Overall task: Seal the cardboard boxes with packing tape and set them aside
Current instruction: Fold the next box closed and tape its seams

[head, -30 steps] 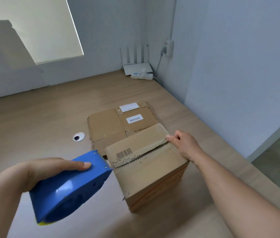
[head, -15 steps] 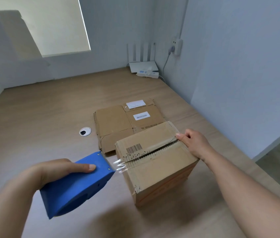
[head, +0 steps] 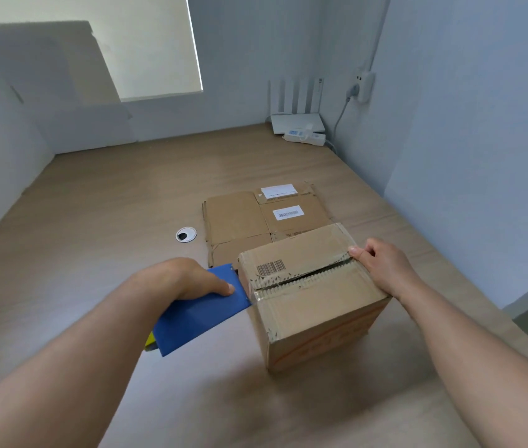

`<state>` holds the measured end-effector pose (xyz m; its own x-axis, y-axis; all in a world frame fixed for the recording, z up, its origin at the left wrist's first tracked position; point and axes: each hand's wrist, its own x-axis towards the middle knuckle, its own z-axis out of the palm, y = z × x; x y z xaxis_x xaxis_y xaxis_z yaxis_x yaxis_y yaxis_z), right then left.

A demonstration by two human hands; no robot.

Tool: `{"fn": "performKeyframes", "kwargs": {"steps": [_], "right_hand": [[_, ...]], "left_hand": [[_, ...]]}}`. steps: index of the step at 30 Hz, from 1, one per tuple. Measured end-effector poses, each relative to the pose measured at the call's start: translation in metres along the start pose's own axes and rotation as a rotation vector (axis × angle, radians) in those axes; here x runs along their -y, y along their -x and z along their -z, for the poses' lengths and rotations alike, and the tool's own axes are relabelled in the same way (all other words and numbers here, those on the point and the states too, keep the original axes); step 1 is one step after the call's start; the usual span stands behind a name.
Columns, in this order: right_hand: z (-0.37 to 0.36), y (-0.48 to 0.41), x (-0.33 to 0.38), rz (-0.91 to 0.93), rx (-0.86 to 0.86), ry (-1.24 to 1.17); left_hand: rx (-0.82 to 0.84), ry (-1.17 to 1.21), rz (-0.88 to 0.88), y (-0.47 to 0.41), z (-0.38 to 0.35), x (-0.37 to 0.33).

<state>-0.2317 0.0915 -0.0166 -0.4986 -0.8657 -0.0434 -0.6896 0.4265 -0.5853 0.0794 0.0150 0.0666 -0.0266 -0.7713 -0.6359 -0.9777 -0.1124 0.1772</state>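
Clearly in the middle of the wooden desk (head: 94, 221) stood the cardboard box (head: 314, 305), upright, its two top flaps folded down. A narrow dark slit still showed along the seam (head: 304, 279) between them. Ragged bits of old tape clung to both edges of that seam, and a barcode (head: 270, 267) was printed on the far flap near its left end.

The left hand (head: 188, 279) gripped a blue tape dispenser (head: 201, 312), fingers curled over its top and the thumb laid along its flat side. The dispenser's nose was touching the left edge of the box at the end of the seam, where a glint of clear tape (head: 253, 295) showed. The right hand (head: 382, 266) held the box at the right end of the seam, thumb tip pressed on top and the other fingers bent over the right edge.

Just beyond the box a flattened cardboard carton (head: 236, 218) lay on the desk, carrying two white labels. To its left was a round cable grommet (head: 186, 234). In the far right corner sat a white router (head: 298, 122) with a power strip (head: 304, 137) in front of it.
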Motion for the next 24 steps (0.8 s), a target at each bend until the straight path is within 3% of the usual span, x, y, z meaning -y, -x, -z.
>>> {"fn": "performKeyframes", "kwargs": {"steps": [6, 12, 17, 24], "right_hand": [[0.005, 0.003, 0.004, 0.019, 0.025, 0.035], [0.003, 0.004, 0.008, 0.03, 0.055, 0.029], [0.001, 0.005, 0.009, 0.027, 0.06, 0.012], [0.0, 0.005, 0.01, 0.018, 0.04, 0.014]], "left_hand": [[0.032, -0.029, 0.039, 0.023, 0.01, 0.001], [0.192, 0.232, -0.021, 0.042, 0.042, 0.059], [0.279, 0.283, -0.092, 0.03, 0.033, 0.086], [0.28, 0.166, -0.076, 0.021, 0.034, 0.096]]}}
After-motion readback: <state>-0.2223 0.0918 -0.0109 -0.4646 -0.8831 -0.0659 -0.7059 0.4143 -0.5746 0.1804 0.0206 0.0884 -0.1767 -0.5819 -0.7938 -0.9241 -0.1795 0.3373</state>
